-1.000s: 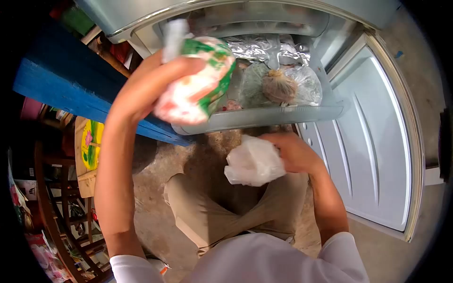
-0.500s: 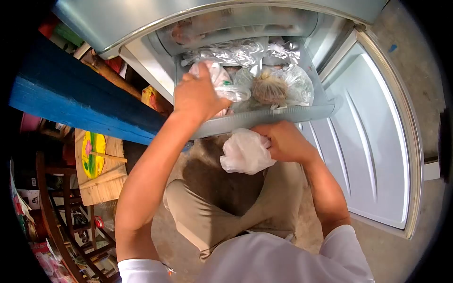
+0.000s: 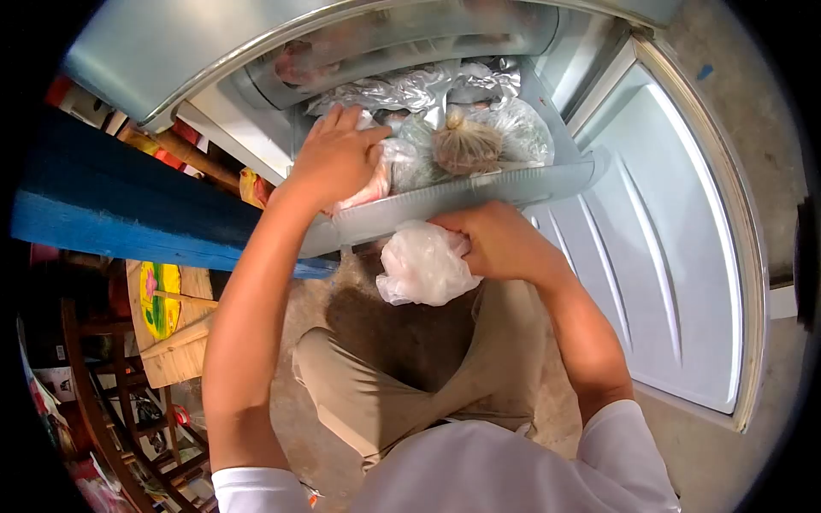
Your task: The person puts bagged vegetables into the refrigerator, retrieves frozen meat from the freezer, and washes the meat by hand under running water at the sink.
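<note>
My left hand [image 3: 335, 158] lies over the left end of the pulled-out freezer drawer [image 3: 479, 193], its fingers stretched out on a pinkish-white plastic bag [image 3: 395, 162]. Part of that bag is hidden beneath the palm. Beside it in the drawer are a clear bag [image 3: 419, 147], a knotted bag of brownish food [image 3: 467, 147] and another clear bag [image 3: 526, 132]. Silvery wrapping [image 3: 389, 88] lies at the back. Just below the drawer front, my right hand [image 3: 505, 244] is closed on a crumpled white plastic bag [image 3: 426, 265], whose contents I cannot make out.
The fridge door [image 3: 658, 231] stands open on the right. A second drawer [image 3: 410, 47] sits above the open one. To the left are a blue beam [image 3: 145, 244], a wooden stool [image 3: 175, 350] with a yellow painted piece [image 3: 161, 299], and a dark wooden rack [image 3: 94, 385].
My left hand has gone from gripping the pinkish-white bag to lying on it with fingers extended. The right hand still holds the white bag. The view has shifted slightly.
</note>
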`<control>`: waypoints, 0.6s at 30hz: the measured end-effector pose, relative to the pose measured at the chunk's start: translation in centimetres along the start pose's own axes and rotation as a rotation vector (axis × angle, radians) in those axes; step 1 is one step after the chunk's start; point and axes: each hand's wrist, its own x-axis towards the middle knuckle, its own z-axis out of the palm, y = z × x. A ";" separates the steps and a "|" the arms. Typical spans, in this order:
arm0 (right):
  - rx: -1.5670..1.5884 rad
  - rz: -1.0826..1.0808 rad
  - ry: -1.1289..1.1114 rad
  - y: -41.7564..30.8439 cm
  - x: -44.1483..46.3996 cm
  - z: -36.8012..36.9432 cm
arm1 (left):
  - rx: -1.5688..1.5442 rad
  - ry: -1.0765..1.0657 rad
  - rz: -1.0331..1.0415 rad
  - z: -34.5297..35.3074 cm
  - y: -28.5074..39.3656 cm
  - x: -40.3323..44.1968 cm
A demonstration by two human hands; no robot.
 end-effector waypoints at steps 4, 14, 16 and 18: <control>0.080 -0.023 -0.021 0.3 -0.2 -0.4 | -0.013 0.179 0.005 -1.6 3.7 -1.0; -0.042 -0.032 -0.038 2.7 1.8 -2.0 | -0.060 0.272 0.288 -0.8 5.2 -3.3; -0.110 -0.074 0.000 3.6 3.5 -3.2 | -0.081 0.295 0.219 -0.3 4.8 -1.5; -0.134 -0.064 -0.014 3.1 4.8 -4.2 | 0.016 0.426 0.313 -0.7 3.7 -0.2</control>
